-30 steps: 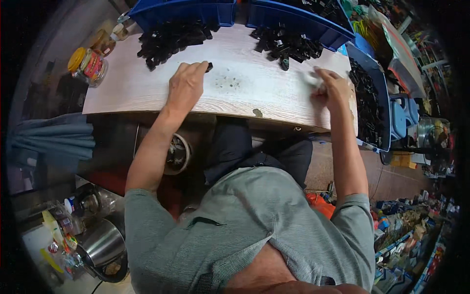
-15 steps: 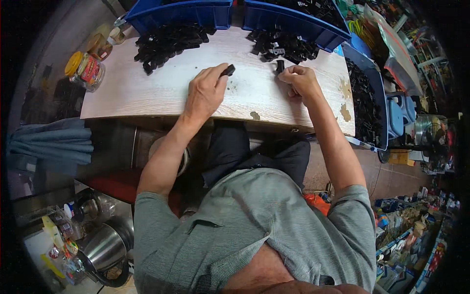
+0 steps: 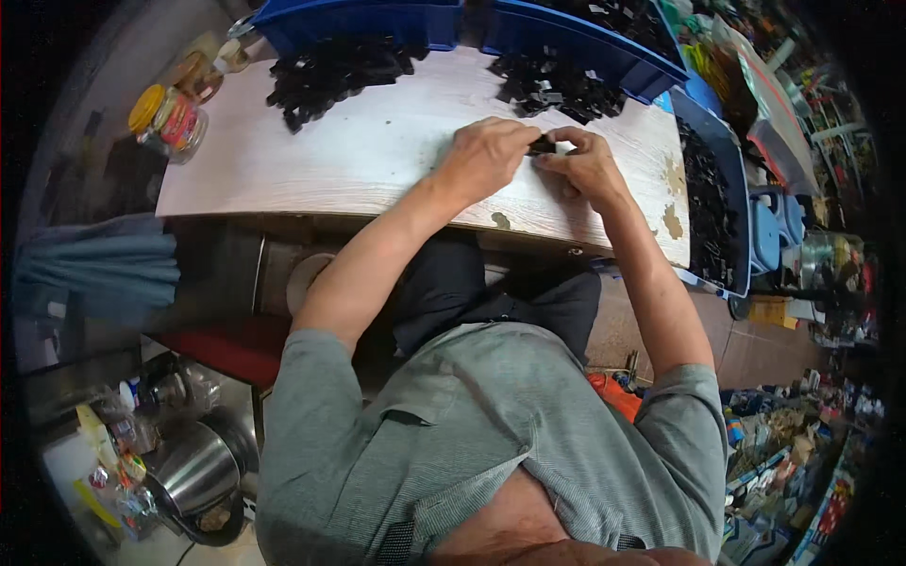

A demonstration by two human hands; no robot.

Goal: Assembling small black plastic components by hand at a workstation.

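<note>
Over the right half of the white wooden table [image 3: 368, 141], my two hands meet at a small black plastic part [image 3: 541, 146]. My left hand [image 3: 491, 158] grips it from the left, its fingers closed. From the right, my right hand [image 3: 587, 168] pinches at it with thumb and forefinger. Fingers cover most of the part, so I cannot tell whether it is one piece or two. Just beyond my hands lies a heap of black plastic parts [image 3: 557, 90], with a few greyish glints in it. Another black heap [image 3: 344, 74] is spread farther left.
Two blue bins [image 3: 363, 24] stand along the table's far edge. A bluish crate [image 3: 741, 189] of black parts is beyond the right edge. A yellow-lidded jar [image 3: 170, 123] stands at the far left corner. Below left is a steel kettle [image 3: 198, 472].
My left hand has moved right with its black part to meet my right hand. The upright black part at my right fingers is now mostly hidden between both hands.
</note>
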